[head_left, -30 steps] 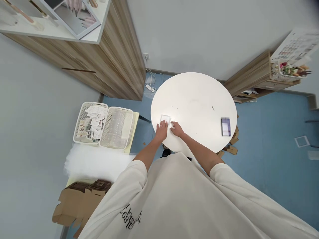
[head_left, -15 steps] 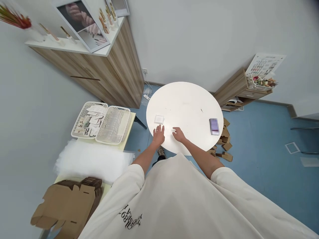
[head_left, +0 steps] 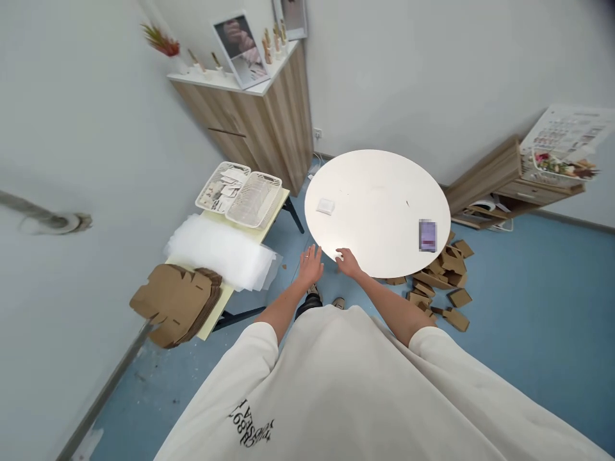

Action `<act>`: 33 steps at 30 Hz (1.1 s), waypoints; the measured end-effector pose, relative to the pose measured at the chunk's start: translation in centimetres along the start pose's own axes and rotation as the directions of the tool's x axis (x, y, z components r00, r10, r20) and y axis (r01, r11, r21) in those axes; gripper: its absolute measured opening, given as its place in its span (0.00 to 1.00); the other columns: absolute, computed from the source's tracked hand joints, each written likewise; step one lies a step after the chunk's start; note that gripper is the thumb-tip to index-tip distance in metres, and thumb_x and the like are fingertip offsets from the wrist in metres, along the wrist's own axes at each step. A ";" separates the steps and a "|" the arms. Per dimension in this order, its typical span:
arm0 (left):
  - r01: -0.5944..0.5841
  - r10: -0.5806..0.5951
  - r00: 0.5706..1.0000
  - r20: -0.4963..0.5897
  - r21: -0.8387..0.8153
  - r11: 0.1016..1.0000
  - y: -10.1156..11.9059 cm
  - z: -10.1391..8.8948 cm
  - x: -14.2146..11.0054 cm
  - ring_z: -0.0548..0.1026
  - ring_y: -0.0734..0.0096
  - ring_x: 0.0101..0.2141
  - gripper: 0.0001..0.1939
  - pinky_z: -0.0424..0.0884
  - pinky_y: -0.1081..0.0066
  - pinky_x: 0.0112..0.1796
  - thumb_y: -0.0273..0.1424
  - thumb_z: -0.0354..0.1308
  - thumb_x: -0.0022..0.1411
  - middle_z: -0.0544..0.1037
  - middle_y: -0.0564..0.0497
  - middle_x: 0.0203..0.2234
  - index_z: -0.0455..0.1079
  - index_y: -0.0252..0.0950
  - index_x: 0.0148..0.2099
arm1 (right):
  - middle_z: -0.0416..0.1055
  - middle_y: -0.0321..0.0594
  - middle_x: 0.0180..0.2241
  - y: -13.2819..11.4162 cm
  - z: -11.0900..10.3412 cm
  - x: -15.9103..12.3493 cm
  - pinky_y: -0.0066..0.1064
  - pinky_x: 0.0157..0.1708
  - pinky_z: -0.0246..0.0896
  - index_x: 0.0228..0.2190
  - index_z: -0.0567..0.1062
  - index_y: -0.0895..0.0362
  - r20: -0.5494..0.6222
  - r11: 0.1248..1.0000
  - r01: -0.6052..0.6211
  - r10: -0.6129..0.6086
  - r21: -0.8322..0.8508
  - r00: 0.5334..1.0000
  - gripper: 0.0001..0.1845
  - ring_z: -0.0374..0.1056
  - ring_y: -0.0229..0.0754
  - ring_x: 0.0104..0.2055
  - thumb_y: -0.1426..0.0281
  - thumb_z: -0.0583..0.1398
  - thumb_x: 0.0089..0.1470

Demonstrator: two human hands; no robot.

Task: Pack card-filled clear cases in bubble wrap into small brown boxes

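Note:
My left hand (head_left: 311, 265) is open, fingers spread, just off the front left edge of the round white table (head_left: 369, 192). It holds nothing. Over the table's near edge is my right hand (head_left: 347, 262), its fingers loosely bent and apart, with nothing in them that I can see. A small clear, flat case (head_left: 325, 205) lies on the table's left part, beyond my left hand and apart from it. On the right part of the tabletop is a purple, pixelated rectangular item (head_left: 427, 235).
To the left, a pale yellow table (head_left: 283, 200) bears two white baskets (head_left: 254, 224), white wrapping sheets (head_left: 221, 250) and stacked flat cardboard boxes (head_left: 177, 301). Small folded cardboard boxes (head_left: 451, 269) lie on the floor at right. A wooden cabinet (head_left: 288, 109) and a low shelf (head_left: 509, 179) stand behind.
My view has swung left and back from the table. The left hand, earlier over the tabletop near the clear case, is now off the edge. Both hands stay empty.

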State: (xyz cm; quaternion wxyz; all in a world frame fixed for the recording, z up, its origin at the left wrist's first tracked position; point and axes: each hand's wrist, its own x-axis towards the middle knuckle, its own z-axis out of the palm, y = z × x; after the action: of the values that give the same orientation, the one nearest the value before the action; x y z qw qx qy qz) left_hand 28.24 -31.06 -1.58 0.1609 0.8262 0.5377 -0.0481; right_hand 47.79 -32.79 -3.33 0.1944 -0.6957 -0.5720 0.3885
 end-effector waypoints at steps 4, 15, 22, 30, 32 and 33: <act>0.103 -0.103 0.994 -0.041 0.000 0.995 -3.0 -0.7 -3.6 0.49 0.47 0.70 0.34 0.51 0.45 0.65 0.36 0.45 0.71 0.47 0.37 0.72 0.43 0.34 0.75 | 0.64 0.49 0.61 -2.9 2.2 -0.1 0.38 0.55 0.66 0.58 0.70 0.55 0.046 0.994 0.105 -0.104 -0.016 0.994 0.22 0.69 0.47 0.55 0.69 0.54 0.64; 0.411 -0.424 0.896 -0.130 -0.116 0.904 -15.1 -1.8 -15.5 0.49 0.49 0.70 0.32 0.51 0.49 0.65 0.37 0.47 0.70 0.48 0.38 0.72 0.48 0.36 0.73 | 0.66 0.50 0.58 -15.5 13.9 0.5 0.40 0.57 0.62 0.56 0.71 0.56 0.268 0.916 0.387 -0.350 -0.101 0.898 0.21 0.69 0.46 0.53 0.69 0.54 0.64; 0.582 -0.603 0.788 -0.122 -0.167 0.796 -26.9 -1.6 -24.3 0.53 0.48 0.69 0.32 0.53 0.52 0.65 0.37 0.47 0.71 0.52 0.34 0.71 0.50 0.33 0.72 | 0.66 0.49 0.58 -23.9 24.8 -0.4 0.37 0.56 0.63 0.56 0.72 0.56 0.386 0.848 0.520 -0.448 -0.102 0.806 0.21 0.70 0.45 0.53 0.70 0.55 0.63; 0.655 -0.665 0.747 -0.019 -0.155 0.740 -37.8 -0.7 -30.9 0.57 0.49 0.66 0.24 0.54 0.55 0.63 0.41 0.53 0.69 0.61 0.36 0.66 0.64 0.35 0.62 | 0.67 0.45 0.56 -30.7 32.8 -1.8 0.38 0.57 0.62 0.56 0.73 0.53 0.469 0.768 0.624 -0.501 -0.147 0.727 0.21 0.67 0.46 0.56 0.71 0.56 0.62; 0.656 -0.663 0.749 0.025 -0.168 0.735 -39.3 -0.3 -31.6 0.60 0.50 0.65 0.22 0.56 0.54 0.62 0.41 0.53 0.69 0.65 0.36 0.64 0.66 0.35 0.60 | 0.67 0.46 0.56 -31.8 33.8 -2.0 0.38 0.58 0.61 0.56 0.73 0.53 0.492 0.741 0.649 -0.507 -0.171 0.708 0.21 0.66 0.46 0.57 0.72 0.56 0.62; 0.653 -0.658 0.752 0.039 -0.181 0.736 -39.8 -0.1 -31.9 0.62 0.51 0.64 0.21 0.56 0.55 0.61 0.41 0.53 0.69 0.67 0.37 0.62 0.66 0.36 0.59 | 0.68 0.46 0.56 -32.3 34.1 -2.1 0.39 0.58 0.61 0.56 0.73 0.54 0.505 0.726 0.662 -0.507 -0.187 0.698 0.21 0.65 0.47 0.57 0.72 0.56 0.62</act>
State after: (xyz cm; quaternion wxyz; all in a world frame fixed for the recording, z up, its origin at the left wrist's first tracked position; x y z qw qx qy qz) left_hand -21.03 -44.14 -1.95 0.2016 0.5664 0.7981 -0.0407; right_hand 0.84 -31.99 -0.85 0.0532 -0.3952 -0.8538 0.3346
